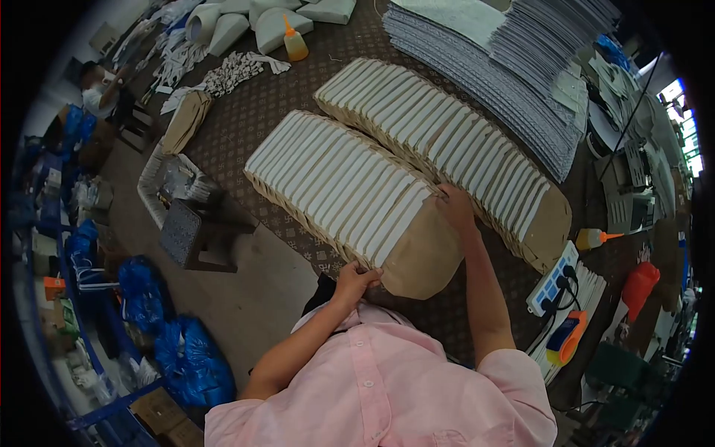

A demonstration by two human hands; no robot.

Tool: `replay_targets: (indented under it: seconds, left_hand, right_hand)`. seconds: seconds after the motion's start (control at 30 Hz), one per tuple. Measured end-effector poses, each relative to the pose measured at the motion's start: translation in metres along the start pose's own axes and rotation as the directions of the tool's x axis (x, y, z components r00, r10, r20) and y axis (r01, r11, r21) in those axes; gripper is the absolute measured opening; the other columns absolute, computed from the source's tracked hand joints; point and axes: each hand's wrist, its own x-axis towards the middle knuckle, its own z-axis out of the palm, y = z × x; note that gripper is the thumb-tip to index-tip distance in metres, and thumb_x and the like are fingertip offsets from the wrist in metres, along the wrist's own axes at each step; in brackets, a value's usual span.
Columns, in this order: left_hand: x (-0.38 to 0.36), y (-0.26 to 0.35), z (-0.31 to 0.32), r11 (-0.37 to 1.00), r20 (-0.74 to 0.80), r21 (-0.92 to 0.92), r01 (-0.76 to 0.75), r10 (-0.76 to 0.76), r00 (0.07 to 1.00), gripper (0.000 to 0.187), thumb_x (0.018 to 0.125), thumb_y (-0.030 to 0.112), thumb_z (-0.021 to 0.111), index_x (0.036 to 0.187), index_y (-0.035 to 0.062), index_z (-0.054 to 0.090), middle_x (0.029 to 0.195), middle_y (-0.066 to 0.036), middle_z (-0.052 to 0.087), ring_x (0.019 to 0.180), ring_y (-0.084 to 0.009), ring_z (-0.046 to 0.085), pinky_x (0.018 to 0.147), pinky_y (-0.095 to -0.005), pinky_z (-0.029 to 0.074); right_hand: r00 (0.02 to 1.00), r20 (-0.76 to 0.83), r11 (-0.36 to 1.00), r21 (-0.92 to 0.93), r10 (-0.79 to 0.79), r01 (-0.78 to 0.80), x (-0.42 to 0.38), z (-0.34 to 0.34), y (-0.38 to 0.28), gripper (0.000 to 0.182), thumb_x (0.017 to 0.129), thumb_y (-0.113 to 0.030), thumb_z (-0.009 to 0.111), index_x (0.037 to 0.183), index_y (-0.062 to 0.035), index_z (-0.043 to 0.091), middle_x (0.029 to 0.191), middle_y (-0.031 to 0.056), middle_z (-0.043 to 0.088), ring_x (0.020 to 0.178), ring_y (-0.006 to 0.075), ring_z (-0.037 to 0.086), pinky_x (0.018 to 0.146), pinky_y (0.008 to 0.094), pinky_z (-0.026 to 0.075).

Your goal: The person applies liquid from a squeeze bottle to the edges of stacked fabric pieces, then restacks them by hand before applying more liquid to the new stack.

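Observation:
Two long rows of overlapping brown, round-ended pieces with white strips lie on the patterned table. At the near end of the left row, the frontmost brown piece shows its broad rounded face. My left hand pinches its left edge, thumb and fingers together, close to the end of the front white strip. On the opposite edge, the closed fingers of my right hand grip the same piece near the strip's other end. The right row lies just beyond my right hand; its fingertips are partly hidden.
Stacked grey sheets stand behind the rows. A glue bottle is at the back, another at right, near a power strip and tape dispenser. A stool and blue bags are left; a person sits farther off.

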Motion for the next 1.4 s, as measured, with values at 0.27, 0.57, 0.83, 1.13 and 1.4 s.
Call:
replay_targets:
  seconds: [0.27, 0.57, 0.83, 1.13, 1.4]
  left_hand:
    - [0.006, -0.012, -0.005, 0.997, -0.064, 0.070, 0.013, -0.009, 0.998, 0.019, 0.076, 0.004, 0.068, 0.087, -0.0026, 0.054, 0.082, -0.008, 0.059, 0.072, -0.0156, 0.060, 0.067, -0.0247, 0.053]
    - [0.010, -0.016, -0.007, 0.996, -0.052, 0.085, -0.022, 0.027, 0.998, 0.021, 0.073, 0.007, 0.069, 0.084, -0.0032, 0.054, 0.076, -0.009, 0.060, 0.066, -0.0150, 0.058, 0.060, -0.0237, 0.048]
    - [0.001, 0.006, -0.016, 0.980, 0.074, 0.189, -0.057, 0.043, 0.996, 0.028, 0.074, 0.018, 0.071, 0.081, -0.0041, 0.056, 0.068, -0.007, 0.060, 0.060, -0.0118, 0.056, 0.051, -0.0212, 0.042]
    - [0.000, 0.049, -0.103, 0.987, 0.200, 0.100, 0.128, -0.146, 0.969, 0.033, 0.085, 0.027, 0.060, 0.103, -0.0001, 0.056, 0.092, -0.011, 0.062, 0.084, -0.0178, 0.061, 0.074, -0.0279, 0.049]
    - [0.008, 0.103, -0.255, 0.991, 0.109, -0.123, 0.046, -0.032, 0.993, 0.029, 0.087, 0.026, 0.058, 0.101, 0.0011, 0.056, 0.093, -0.011, 0.062, 0.086, -0.0190, 0.061, 0.076, -0.0302, 0.050]
  right_hand:
    - [0.999, -0.052, 0.995, 0.100, 0.000, 0.005, -0.004, 0.009, 0.011, 0.033, 0.076, -0.019, 0.065, 0.103, -0.0016, 0.060, 0.096, 0.0146, 0.063, 0.089, 0.0289, 0.061, 0.076, 0.0366, 0.046]
    - [0.999, 0.004, 0.991, 0.120, 0.054, -0.054, -0.004, 0.005, 0.006, 0.032, 0.074, -0.012, 0.063, 0.104, -0.0003, 0.060, 0.097, 0.0185, 0.062, 0.092, 0.0311, 0.060, 0.079, 0.0368, 0.047]
    - [0.942, -0.303, 0.986, -0.124, -0.142, 0.109, -0.018, 0.004, -0.026, 0.036, 0.077, -0.017, 0.064, 0.110, -0.0037, 0.058, 0.100, 0.0169, 0.061, 0.092, 0.0305, 0.059, 0.079, 0.0381, 0.046]
    - [0.979, -0.187, 0.992, -0.111, -0.082, 0.062, -0.092, 0.051, -0.081, 0.016, 0.080, -0.010, 0.060, 0.093, -0.0018, 0.060, 0.089, 0.0170, 0.058, 0.084, 0.0336, 0.056, 0.074, 0.0405, 0.044]
    - [0.870, -0.492, 0.990, -0.132, -0.028, -0.042, -0.049, 0.044, -0.179, 0.014, 0.085, -0.010, 0.056, 0.094, -0.0003, 0.061, 0.084, 0.0141, 0.059, 0.079, 0.0279, 0.058, 0.071, 0.0342, 0.045]
